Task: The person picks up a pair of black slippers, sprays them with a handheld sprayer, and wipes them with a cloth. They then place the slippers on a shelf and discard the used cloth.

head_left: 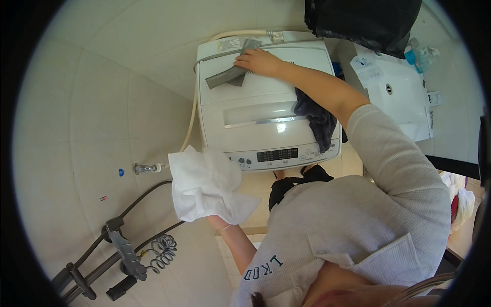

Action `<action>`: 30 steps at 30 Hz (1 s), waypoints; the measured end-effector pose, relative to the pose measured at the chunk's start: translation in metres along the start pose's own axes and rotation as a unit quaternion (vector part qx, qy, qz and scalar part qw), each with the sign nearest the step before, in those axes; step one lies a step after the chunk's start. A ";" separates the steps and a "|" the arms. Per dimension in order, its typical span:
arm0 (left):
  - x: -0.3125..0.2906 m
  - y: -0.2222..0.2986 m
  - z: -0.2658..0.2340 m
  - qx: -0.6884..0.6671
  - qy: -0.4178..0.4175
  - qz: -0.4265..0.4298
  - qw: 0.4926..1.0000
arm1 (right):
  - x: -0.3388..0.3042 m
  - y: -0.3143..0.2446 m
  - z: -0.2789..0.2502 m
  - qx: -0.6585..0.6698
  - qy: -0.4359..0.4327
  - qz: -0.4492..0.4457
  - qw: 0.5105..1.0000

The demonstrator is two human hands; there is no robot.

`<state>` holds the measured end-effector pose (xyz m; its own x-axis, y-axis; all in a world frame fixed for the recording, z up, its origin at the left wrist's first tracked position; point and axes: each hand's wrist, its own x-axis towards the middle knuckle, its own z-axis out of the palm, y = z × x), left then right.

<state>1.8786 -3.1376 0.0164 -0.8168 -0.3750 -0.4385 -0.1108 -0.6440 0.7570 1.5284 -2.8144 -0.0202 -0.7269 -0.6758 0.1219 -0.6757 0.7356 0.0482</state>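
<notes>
A white top-loading washing machine (209,115) stands ahead of me, lid down. My right hand (261,62) reaches to the far left of the lid, its fingers curled over a long grey piece (221,79). This piece looks bent or made of several flat parts, and I cannot tell its exact kind. A thin white cloth (197,179) hangs loosely over my left hand (218,222), left of the machine's front edge. Only the wrist side of that hand shows; the cloth hides its fingers. A dark grey cloth (318,123) drapes over the lid's right side, under my right forearm.
To the right is a white washbasin (404,105) with bottles (423,56) beside it. A black bag (363,23) hangs at the far right. On the left wall are a tap (147,168) with a hose, and a grey bracket (125,250) with a coiled cable (163,250).
</notes>
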 end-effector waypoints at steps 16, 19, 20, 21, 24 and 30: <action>0.040 -0.111 0.109 -0.117 -0.272 -0.317 0.901 | -0.098 -0.151 -0.107 0.214 0.051 -0.314 0.924; 0.039 -0.114 0.106 -0.123 -0.277 -0.336 0.892 | -0.131 -0.156 -0.105 0.250 0.063 -0.253 0.933; 0.039 -0.113 0.104 -0.122 -0.280 -0.339 0.890 | -0.139 -0.157 -0.104 0.239 0.070 -0.235 0.939; 0.038 -0.113 0.104 -0.118 -0.281 -0.342 0.889 | -0.147 -0.158 -0.103 0.233 0.087 -0.211 0.945; 0.029 -0.108 0.097 -0.073 -0.287 -0.321 0.900 | -0.169 -0.169 -0.105 0.213 0.028 -0.158 0.964; -0.002 -0.089 0.040 0.136 -0.432 -0.229 0.861 | -0.203 -0.187 -0.115 0.543 -0.085 -0.035 0.835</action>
<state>1.8674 -3.0530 -0.0312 -0.7553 0.5899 -0.2856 -0.5665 -0.3683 0.7372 1.8165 -2.8094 0.0599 -0.6249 -0.7806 0.0097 -0.3628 0.2793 -0.8890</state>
